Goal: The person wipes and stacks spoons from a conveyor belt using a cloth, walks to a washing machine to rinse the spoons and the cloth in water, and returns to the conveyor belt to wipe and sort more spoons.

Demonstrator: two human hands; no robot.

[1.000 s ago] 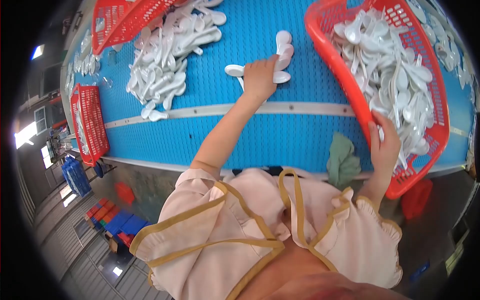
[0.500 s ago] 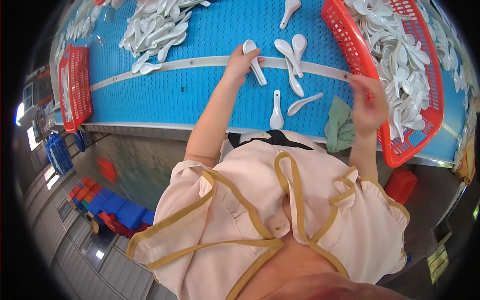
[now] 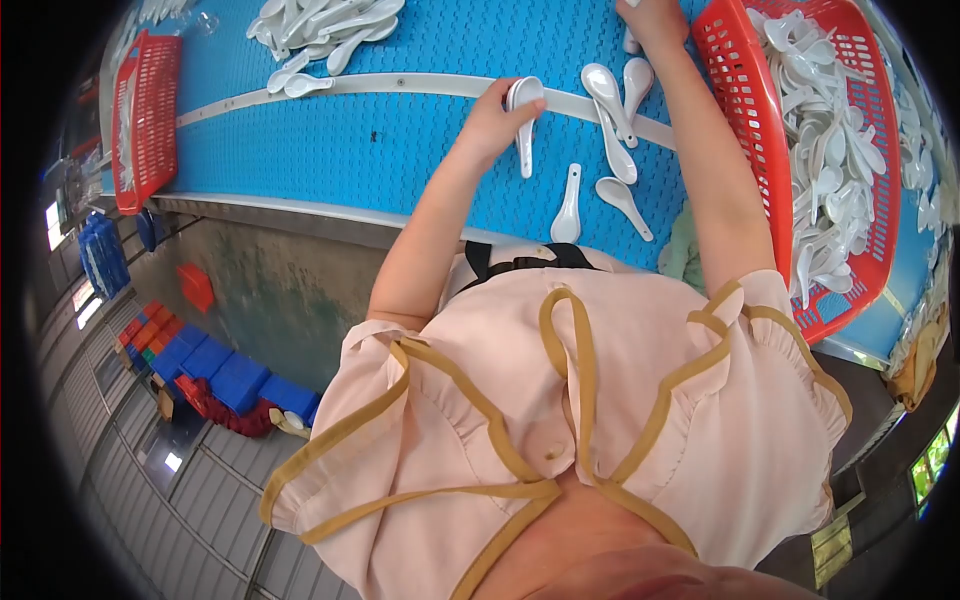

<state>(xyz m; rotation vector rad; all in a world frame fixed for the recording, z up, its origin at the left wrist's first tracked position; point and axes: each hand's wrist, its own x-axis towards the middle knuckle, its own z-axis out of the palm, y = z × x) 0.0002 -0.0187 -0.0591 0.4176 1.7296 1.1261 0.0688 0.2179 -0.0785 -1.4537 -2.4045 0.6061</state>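
Note:
My left hand (image 3: 500,118) is closed on a white spoon (image 3: 525,128), bowl up and handle toward me; its doubled rim looks like more than one stacked. At the top edge, my right hand (image 3: 652,22) grips another white spoon (image 3: 630,40), mostly hidden or cut off by the frame. Between the hands, several white spoons (image 3: 612,120) lie overlapping on the blue surface (image 3: 400,145). Nearer my body are two single spoons, one upright in view (image 3: 567,205) and one slanted (image 3: 623,207).
A red basket (image 3: 745,110) full of white spoons stands at the right, with a green cloth (image 3: 682,250) beside it. A spoon pile (image 3: 325,28) lies at the upper left. Another red basket (image 3: 150,120) stands far left. A pale strip (image 3: 430,82) crosses the surface.
My right hand has moved from beside the right basket up to the top edge, onto a spoon. My left hand still holds its spoon. One loose spoon near me now points another way.

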